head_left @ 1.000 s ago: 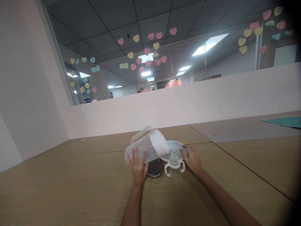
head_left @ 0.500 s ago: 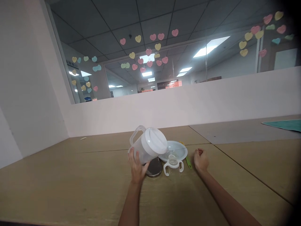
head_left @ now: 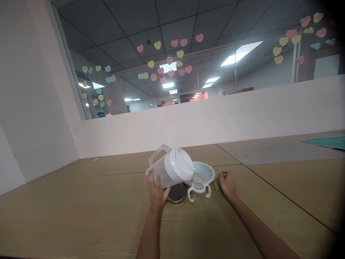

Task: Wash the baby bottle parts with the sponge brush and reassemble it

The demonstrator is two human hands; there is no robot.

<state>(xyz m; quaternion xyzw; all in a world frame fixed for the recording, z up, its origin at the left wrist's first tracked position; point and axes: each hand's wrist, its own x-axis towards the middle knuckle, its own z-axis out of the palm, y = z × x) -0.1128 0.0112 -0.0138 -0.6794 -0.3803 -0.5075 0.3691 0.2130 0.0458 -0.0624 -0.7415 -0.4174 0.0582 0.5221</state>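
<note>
My left hand [head_left: 155, 190] grips the body of a clear plastic pitcher [head_left: 169, 169] with a white lid. The pitcher is tilted over to the right, its lid end above a small clear cup with two white handles [head_left: 198, 189]. Behind that cup lies a white plate [head_left: 206, 171]. Under the pitcher sits a round metal lid or dish [head_left: 176, 193]. My right hand [head_left: 227, 184] rests on the table as a loose fist, just right of a green utensil [head_left: 216, 185], with nothing visible in it.
All of this lies on a tan wooden table [head_left: 81, 208] that runs up to a white wall and a low white partition [head_left: 242, 108] with glass above. A teal cloth [head_left: 326, 141] lies at the far right.
My right hand let go of the small handled cup, drew back to the right and curled into a fist. The pitcher stays tilted in my left hand, swung a little more upright.
</note>
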